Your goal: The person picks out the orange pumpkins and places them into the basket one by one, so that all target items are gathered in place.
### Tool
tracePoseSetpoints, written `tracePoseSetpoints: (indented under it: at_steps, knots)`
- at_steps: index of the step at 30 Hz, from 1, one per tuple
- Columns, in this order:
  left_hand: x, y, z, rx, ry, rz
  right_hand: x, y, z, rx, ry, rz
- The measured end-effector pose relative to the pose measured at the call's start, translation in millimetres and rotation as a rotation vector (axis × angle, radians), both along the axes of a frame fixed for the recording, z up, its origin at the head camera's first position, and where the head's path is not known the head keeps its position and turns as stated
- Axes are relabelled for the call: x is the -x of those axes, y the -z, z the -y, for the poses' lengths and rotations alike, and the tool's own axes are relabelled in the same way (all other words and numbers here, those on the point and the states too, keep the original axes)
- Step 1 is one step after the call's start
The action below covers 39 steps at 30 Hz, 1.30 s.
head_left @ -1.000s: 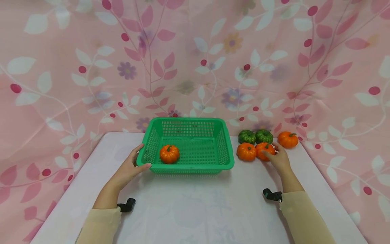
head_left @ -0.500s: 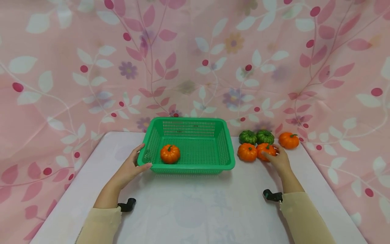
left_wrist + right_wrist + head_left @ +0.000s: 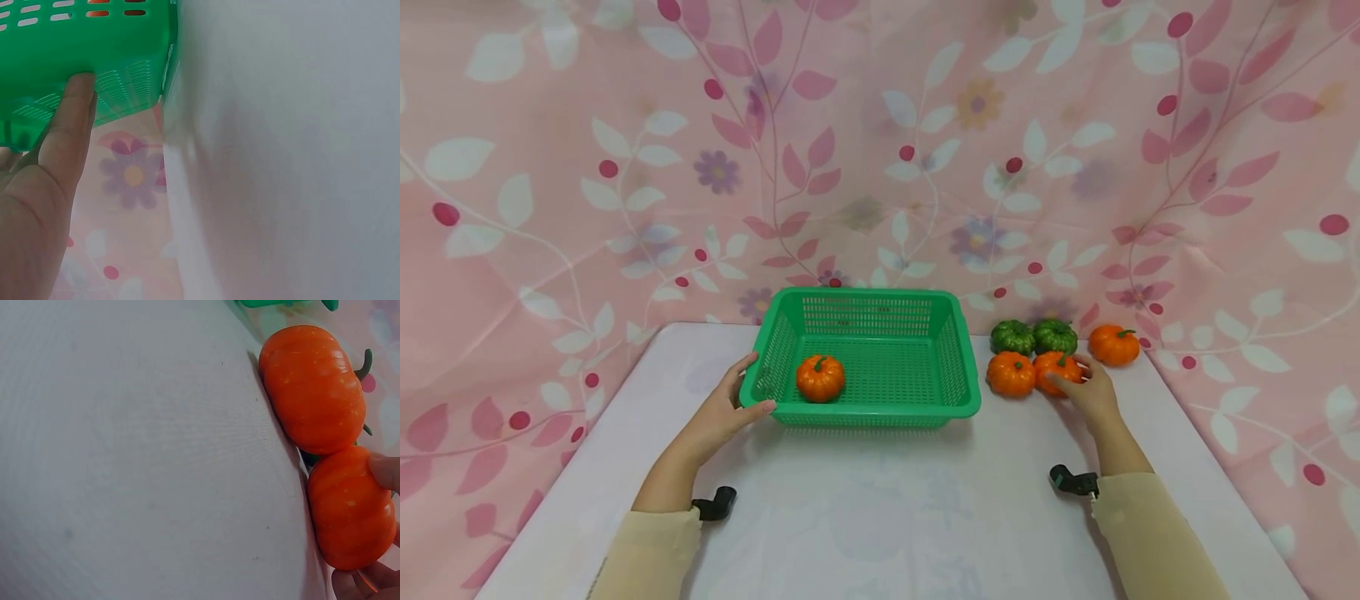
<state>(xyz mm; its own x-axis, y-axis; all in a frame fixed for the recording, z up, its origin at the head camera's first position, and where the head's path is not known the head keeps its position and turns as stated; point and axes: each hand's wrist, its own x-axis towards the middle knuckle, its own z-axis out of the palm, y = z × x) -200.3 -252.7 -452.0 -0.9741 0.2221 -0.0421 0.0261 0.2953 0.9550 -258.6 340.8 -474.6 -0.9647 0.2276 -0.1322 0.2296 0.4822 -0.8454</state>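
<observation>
A green plastic basket point(image 3: 880, 410) with slotted walls stands on the table, one small orange pumpkin point(image 3: 820, 380) inside. My left hand point(image 3: 718, 421) holds its front left corner, thumb against the front and fingers along the left side. At the right, my right hand point(image 3: 1093, 396) has thumb and fingers around another orange pumpkin point(image 3: 350, 509), which sits on the table. Touching that one in the right wrist view is a further orange pumpkin point(image 3: 312, 390). Behind them sit two green pumpkins point(image 3: 1012, 337), and an orange pumpkin point(image 3: 1114, 345) lies farther right.
The table point(image 3: 872, 508) has a white cover. A pink floral cloth point(image 3: 865, 167) hangs right behind its back edge. A black wrist camera point(image 3: 715, 504) sits on the left wrist and another black camera point(image 3: 1073, 481) on the right.
The whole head view has shifted very slightly. Both hands, the basket and the pumpkins keep their places, with the right hand staying around the same orange pumpkin.
</observation>
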Motion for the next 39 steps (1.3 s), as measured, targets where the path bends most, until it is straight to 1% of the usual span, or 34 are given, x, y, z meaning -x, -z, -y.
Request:
tracePoseSetpoints:
  at_steps: [13, 20, 24, 32, 39]
  knots:
    - [1.0, 2.4, 1.1, 0.004, -0.012, 0.013, -3.5, -1.4, -0.6, 0.008, 0.007, -0.024]
    - [-0.4, 0.0, 0.8, 0.011, -0.015, 0.013, -5.1, -3.8, -0.3, 0.007, -0.003, -0.049]
    - [0.8, 2.3, 1.0, 0.016, -0.015, 0.009, -5.8, -4.3, -2.2, 0.004, 0.002, -0.048]
    - [2.0, 5.2, 0.7, 0.026, -0.02, 0.001, -13.0, -13.5, -4.2, -0.001, 0.009, -0.046]
    - [1.3, 5.4, 1.2, 0.037, -0.025, 0.002, -17.2, -23.2, -0.5, -0.011, 0.006, -0.097]
